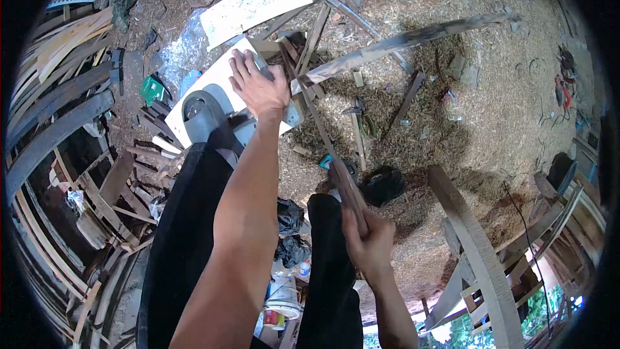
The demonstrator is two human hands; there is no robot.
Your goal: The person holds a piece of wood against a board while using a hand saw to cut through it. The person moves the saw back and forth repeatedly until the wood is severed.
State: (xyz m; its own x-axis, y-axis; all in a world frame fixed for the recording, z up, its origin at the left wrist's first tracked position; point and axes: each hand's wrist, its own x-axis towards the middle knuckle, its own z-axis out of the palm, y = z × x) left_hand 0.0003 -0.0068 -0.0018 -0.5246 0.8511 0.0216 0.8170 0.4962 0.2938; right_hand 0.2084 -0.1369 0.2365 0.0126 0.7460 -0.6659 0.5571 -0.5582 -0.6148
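Right hand [372, 244] round saw [325, 134], left hand [259, 89] on white board [212, 84], shavings-strewn floor [497, 87].

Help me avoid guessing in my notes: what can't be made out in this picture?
All in the head view:
- Grip of the saw-like tool: covered by the right hand.
- Its teeth: too small to tell.
- Surface beneath the left hand: covered by it.
- What the black bag holds, if anything: hidden by its plastic.
- Print on the green packet: too small.
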